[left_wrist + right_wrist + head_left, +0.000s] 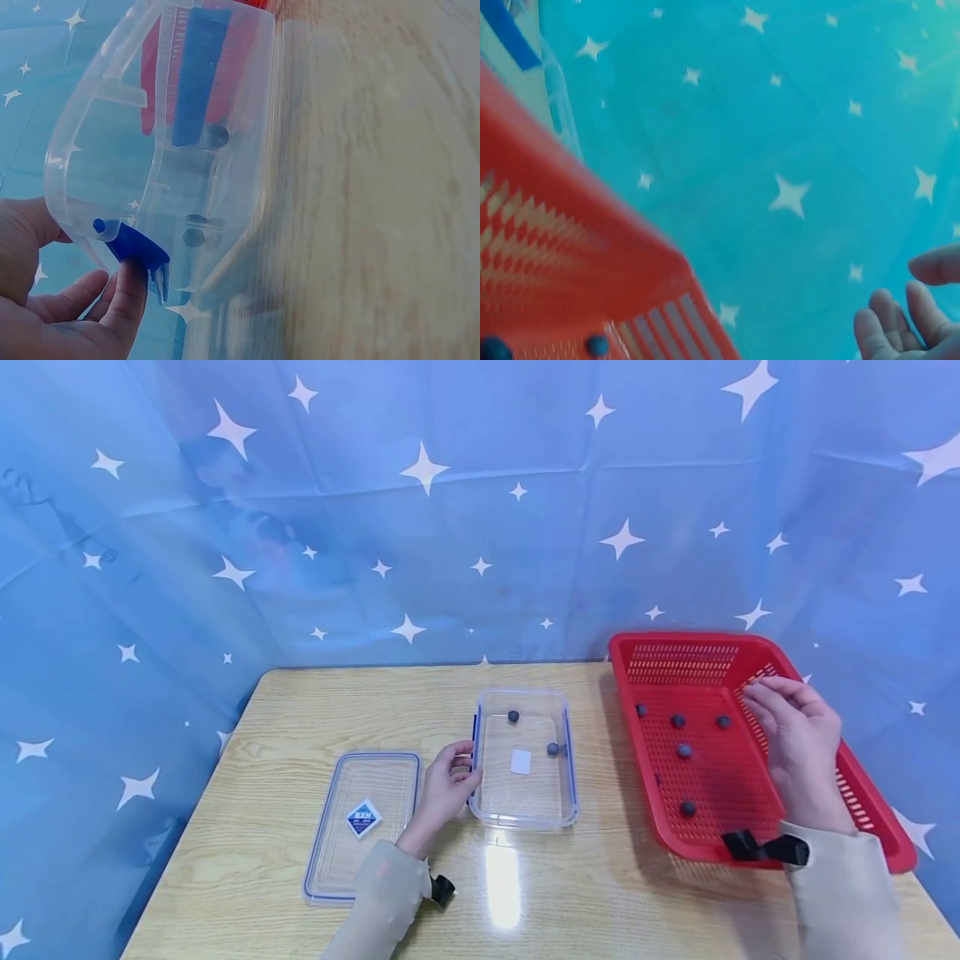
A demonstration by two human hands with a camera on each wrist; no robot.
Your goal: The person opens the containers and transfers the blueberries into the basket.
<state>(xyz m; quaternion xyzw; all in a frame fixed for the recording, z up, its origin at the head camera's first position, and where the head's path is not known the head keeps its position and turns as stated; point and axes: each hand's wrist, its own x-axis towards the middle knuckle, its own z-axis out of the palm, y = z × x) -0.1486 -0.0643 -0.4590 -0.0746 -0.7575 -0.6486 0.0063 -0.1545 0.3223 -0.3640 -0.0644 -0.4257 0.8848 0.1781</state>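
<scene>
My left hand [448, 783] grips the left side of a clear plastic food container [525, 814]. In the left wrist view its thumb is at the rim and a fingertip touches a hanging blue latch [139, 244]. Inside the container are a dark blueberry [513, 717] at the back and another blueberry [552, 748] by the right wall. Over the right side of a red basket [637, 735] hovers my right hand [802, 747], fingers loosely bent. The right wrist view shows its thumb and fingers apart with nothing between them. Several blueberries [684, 750] lie scattered on the basket's floor.
The container's clear lid [337, 860], with a blue seal and a BXH label, lies flat on the wooden table [247, 793] at the left. Behind the table hangs a blue cloth [480, 510] with white stars. The basket's tall walls stand at the table's right edge.
</scene>
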